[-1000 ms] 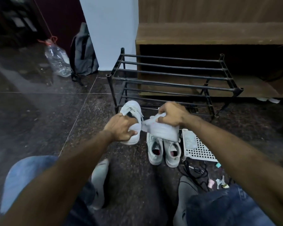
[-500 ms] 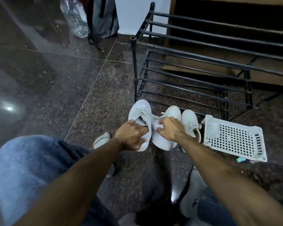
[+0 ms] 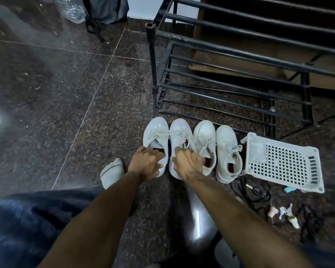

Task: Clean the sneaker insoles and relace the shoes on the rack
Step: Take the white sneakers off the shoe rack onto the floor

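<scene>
On floor before rack (image 3: pixel 240 55): pair just lowered from mid-air; left hand (image 3: pixel 146 164) grip clasps left sneaker (image 3: pixel 155 132), right hand (image 3: pixel 188 163) grip clasps right sneaker (image 3: pixel 179 132). Both laced; placement remains.

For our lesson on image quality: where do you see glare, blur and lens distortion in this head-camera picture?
Head view: glare spots shine on the polished dark stone floor; the blue denim knee at the lower edge is blurred; the black metal shoe rack bars splay with wide-angle distortion; the four white lace-up sneakers stay fairly sharp.

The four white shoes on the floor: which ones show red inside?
The two rightmost, nearest the white basket: the third shoe and fourth shoe from the left show red lining. The left hand and right hand cover the other two openings.
</scene>
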`<control>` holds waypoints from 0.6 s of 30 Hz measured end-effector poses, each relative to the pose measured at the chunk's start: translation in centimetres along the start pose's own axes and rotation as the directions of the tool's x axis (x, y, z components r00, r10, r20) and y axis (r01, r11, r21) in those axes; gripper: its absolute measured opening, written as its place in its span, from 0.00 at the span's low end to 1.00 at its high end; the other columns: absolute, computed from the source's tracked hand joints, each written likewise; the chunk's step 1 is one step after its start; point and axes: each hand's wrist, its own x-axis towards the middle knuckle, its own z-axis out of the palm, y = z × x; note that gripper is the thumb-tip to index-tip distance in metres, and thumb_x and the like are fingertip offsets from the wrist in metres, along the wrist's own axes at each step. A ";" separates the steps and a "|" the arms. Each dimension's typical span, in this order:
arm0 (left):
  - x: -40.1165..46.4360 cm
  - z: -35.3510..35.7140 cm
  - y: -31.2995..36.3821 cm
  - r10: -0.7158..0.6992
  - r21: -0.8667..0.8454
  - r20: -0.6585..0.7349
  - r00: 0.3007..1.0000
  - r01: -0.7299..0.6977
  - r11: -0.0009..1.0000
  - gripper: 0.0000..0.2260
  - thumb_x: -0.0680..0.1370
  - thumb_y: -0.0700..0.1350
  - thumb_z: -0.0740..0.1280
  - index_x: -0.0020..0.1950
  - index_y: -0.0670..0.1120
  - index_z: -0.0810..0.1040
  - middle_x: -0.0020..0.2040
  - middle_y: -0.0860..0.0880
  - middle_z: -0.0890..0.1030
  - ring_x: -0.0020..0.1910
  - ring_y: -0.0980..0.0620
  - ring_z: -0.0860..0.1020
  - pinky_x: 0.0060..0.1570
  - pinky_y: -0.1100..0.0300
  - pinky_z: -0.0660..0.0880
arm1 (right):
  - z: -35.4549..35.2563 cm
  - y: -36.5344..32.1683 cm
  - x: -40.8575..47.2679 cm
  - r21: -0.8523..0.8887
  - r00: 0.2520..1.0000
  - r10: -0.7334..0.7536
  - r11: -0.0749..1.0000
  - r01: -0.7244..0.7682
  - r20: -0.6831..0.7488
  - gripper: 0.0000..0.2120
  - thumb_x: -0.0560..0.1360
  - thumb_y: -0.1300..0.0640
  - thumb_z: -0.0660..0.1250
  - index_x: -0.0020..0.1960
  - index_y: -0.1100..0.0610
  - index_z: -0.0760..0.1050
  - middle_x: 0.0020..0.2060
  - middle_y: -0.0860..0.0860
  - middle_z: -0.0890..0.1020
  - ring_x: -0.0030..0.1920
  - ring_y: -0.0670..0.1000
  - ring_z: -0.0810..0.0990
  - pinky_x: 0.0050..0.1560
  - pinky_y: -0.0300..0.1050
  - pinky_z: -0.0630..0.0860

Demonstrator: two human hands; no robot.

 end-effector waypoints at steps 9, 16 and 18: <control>-1.0 5.4 -0.5 -0.107 -0.134 0.163 0.981 0.129 0.982 0.09 0.68 0.44 0.73 0.45 0.44 0.79 0.44 0.44 0.83 0.48 0.40 0.79 0.56 0.53 0.68 | 3.4 -0.4 1.3 0.050 0.978 -0.060 0.997 0.050 0.200 0.15 0.79 0.55 0.61 0.63 0.58 0.69 0.57 0.58 0.78 0.56 0.61 0.78 0.50 0.51 0.73; -0.4 5.9 -0.5 -0.173 -0.118 0.375 0.911 0.232 0.966 0.10 0.74 0.46 0.67 0.54 0.46 0.78 0.55 0.45 0.80 0.60 0.43 0.73 0.57 0.53 0.71 | 4.8 1.3 0.3 -0.022 0.945 -0.144 0.987 0.158 0.292 0.25 0.75 0.57 0.65 0.70 0.59 0.62 0.62 0.59 0.76 0.59 0.61 0.77 0.62 0.51 0.68; -0.7 6.0 -0.3 -0.228 -0.129 0.378 0.897 0.295 0.947 0.11 0.74 0.47 0.66 0.56 0.48 0.77 0.57 0.46 0.79 0.62 0.43 0.72 0.55 0.52 0.73 | 5.1 1.7 -0.4 -0.092 0.940 -0.178 0.973 0.213 0.289 0.24 0.72 0.61 0.66 0.67 0.57 0.65 0.54 0.58 0.81 0.56 0.59 0.79 0.66 0.49 0.63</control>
